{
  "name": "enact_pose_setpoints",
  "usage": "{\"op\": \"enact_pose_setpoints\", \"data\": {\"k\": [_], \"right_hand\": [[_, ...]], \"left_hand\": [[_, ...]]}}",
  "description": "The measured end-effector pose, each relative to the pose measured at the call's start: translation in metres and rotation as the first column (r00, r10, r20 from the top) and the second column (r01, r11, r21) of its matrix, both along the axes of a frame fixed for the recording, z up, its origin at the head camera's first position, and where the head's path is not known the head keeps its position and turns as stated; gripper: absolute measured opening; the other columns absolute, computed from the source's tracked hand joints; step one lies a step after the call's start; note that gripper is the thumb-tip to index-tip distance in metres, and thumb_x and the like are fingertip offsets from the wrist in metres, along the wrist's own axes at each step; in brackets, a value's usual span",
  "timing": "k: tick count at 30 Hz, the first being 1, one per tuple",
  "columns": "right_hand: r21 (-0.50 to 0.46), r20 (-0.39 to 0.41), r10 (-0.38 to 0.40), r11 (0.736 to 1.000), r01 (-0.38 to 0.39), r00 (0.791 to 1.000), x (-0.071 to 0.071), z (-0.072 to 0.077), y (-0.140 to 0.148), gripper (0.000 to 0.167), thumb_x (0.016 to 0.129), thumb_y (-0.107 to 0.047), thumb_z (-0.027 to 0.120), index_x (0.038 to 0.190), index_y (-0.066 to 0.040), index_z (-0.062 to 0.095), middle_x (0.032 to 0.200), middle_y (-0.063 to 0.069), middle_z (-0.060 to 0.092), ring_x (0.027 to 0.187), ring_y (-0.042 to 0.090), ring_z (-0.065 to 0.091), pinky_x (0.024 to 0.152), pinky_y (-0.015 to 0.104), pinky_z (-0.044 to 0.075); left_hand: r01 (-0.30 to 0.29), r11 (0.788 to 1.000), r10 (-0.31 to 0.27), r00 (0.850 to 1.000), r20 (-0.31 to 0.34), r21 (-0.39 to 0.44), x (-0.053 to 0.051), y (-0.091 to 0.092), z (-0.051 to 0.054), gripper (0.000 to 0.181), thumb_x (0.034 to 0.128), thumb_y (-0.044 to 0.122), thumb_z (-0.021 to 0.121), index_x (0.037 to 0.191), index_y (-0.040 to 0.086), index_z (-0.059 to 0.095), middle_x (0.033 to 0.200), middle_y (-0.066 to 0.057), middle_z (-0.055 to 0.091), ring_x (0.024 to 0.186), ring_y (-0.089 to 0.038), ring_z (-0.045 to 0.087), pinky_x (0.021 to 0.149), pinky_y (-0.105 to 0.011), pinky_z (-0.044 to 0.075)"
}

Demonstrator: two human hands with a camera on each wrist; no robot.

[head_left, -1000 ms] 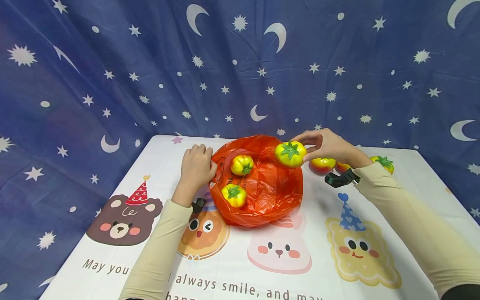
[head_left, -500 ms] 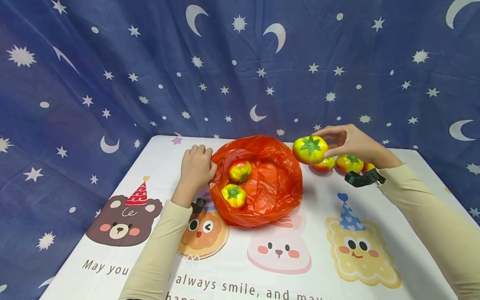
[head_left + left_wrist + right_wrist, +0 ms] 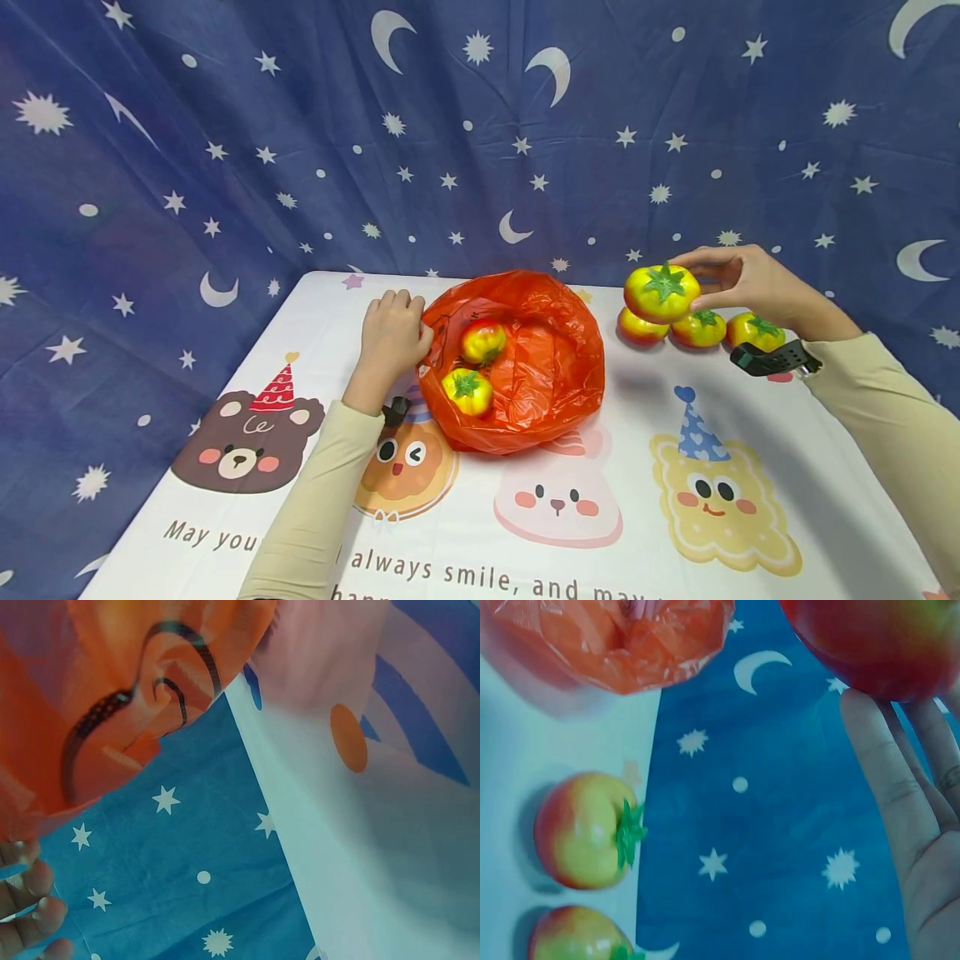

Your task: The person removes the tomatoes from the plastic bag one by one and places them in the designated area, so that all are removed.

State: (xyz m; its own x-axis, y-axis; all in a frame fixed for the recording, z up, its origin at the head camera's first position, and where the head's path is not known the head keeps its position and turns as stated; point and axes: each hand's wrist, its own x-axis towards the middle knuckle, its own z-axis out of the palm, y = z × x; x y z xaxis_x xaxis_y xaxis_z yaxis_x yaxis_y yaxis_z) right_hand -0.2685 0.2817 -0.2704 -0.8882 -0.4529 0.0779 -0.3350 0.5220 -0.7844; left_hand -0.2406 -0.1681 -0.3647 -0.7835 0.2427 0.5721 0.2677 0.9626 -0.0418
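Observation:
My left hand (image 3: pixel 393 333) grips the left rim of a red plastic bag (image 3: pixel 555 367), which stands with its mouth wide. Inside, on the left, lie a red-and-yellow tomato (image 3: pixel 483 340) and a yellow tomato (image 3: pixel 468 392) with green leaves on top. My right hand (image 3: pixel 750 283) holds another tomato (image 3: pixel 662 293) by its fingertips, in the air right of the bag. Seen from the right wrist, that tomato (image 3: pixel 885 641) shows its red underside. In the left wrist view, the bag (image 3: pixel 112 690) covers the upper left and curled fingertips (image 3: pixel 49 915) show below it.
Three tomatoes stand in a row at the back right: a left one (image 3: pixel 641 329) partly behind the held one, a middle one (image 3: pixel 699 331) and a right one (image 3: pixel 756 332). The white printed tablecloth (image 3: pixel 637 517) meets a blue starry curtain (image 3: pixel 450 125) behind.
My right hand has carried its tomato rightward from over the bag's edge to just above the row. The upper tomato in the bag has turned, showing more red. My left hand stays put.

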Motion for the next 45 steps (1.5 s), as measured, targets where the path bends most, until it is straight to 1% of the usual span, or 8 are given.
{"op": "enact_pose_setpoints", "data": {"k": [6,14,17,22,26,34,42,45], "right_hand": [[-0.002,-0.015,-0.05,0.999,0.05,0.999,0.005,0.002,0.02,0.049,0.08,0.002,0.067,0.126,-0.008,0.057,0.11,-0.024,0.06,0.1,-0.009,0.059,0.074,0.014,0.052],[0.006,-0.05,-0.102,0.995,0.103,0.993,0.008,0.003,0.046,0.052,0.079,0.006,0.065,0.128,-0.009,0.056,0.111,-0.026,0.06,0.101,-0.011,0.056,0.074,0.009,0.049],[0.009,-0.059,-0.135,0.991,0.136,0.989,0.01,0.003,0.056,0.052,0.079,0.006,0.065,0.128,-0.012,0.057,0.109,-0.027,0.06,0.098,-0.012,0.057,0.072,0.008,0.048],[0.01,-0.088,-0.202,0.979,0.203,0.976,0.013,0.002,0.071,0.053,0.08,0.005,0.066,0.126,-0.019,0.058,0.106,-0.031,0.057,0.093,-0.015,0.056,0.068,0.007,0.048],[-0.001,-0.114,-0.246,0.969,0.248,0.963,0.013,-0.003,0.084,0.054,0.08,0.003,0.067,0.126,-0.023,0.058,0.105,-0.034,0.055,0.089,-0.018,0.056,0.066,0.004,0.046],[-0.055,-0.116,-0.304,0.953,0.299,0.946,0.013,-0.015,0.108,0.052,0.082,0.001,0.065,0.128,-0.021,0.055,0.104,-0.033,0.054,0.087,-0.015,0.056,0.067,0.0,0.043],[-0.073,-0.099,-0.383,0.923,0.377,0.919,0.014,-0.025,0.124,0.049,0.085,-0.005,0.063,0.123,-0.034,0.054,0.104,-0.034,0.048,0.086,-0.02,0.05,0.067,-0.003,0.039],[-0.081,-0.092,-0.412,0.911,0.405,0.907,0.015,-0.029,0.131,0.05,0.086,-0.007,0.062,0.126,-0.034,0.052,0.105,-0.033,0.045,0.086,-0.02,0.048,0.069,-0.004,0.038]], "left_hand": [[0.002,1.0,-0.002,1.0,0.007,0.001,0.0,0.0,0.0,0.012,0.0763,0.013,0.055,0.081,0.002,0.058,0.077,-0.014,0.057,0.076,-0.032,0.053,0.068,-0.041,0.044],[0.005,1.0,-0.005,1.0,-0.008,-0.004,0.0,0.0,0.0,0.011,0.0759,0.013,0.055,0.078,0.002,0.058,0.075,-0.014,0.056,0.074,-0.032,0.053,0.066,-0.041,0.044],[0.005,1.0,-0.005,1.0,-0.012,-0.004,0.0,0.0,0.0,0.011,0.0758,0.013,0.055,0.078,0.002,0.058,0.075,-0.014,0.057,0.074,-0.032,0.053,0.067,-0.041,0.044],[0.007,1.0,-0.008,1.0,-0.021,-0.003,0.0,0.0,0.0,0.012,0.0755,0.013,0.055,0.079,0.002,0.059,0.075,-0.015,0.057,0.074,-0.032,0.053,0.066,-0.041,0.044],[0.009,1.0,-0.009,1.0,-0.022,-0.001,-0.001,0.0,0.0,0.012,0.0756,0.012,0.055,0.079,0.002,0.058,0.076,-0.015,0.057,0.074,-0.032,0.053,0.065,-0.041,0.044],[0.003,1.0,-0.003,1.0,0.0,0.001,-0.001,0.0,0.0,0.013,0.0762,0.013,0.055,0.081,0.002,0.059,0.078,-0.015,0.058,0.075,-0.032,0.053,0.067,-0.041,0.044],[0.001,1.0,-0.001,1.0,0.008,0.003,0.0,0.0,0.0,0.013,0.0763,0.013,0.055,0.081,0.002,0.059,0.078,-0.015,0.058,0.076,-0.032,0.053,0.068,-0.041,0.044],[0.001,1.0,-0.001,1.0,0.007,0.003,0.0,0.0,0.0,0.013,0.0762,0.013,0.055,0.081,0.002,0.059,0.078,-0.015,0.058,0.076,-0.033,0.054,0.068,-0.042,0.044]]}}
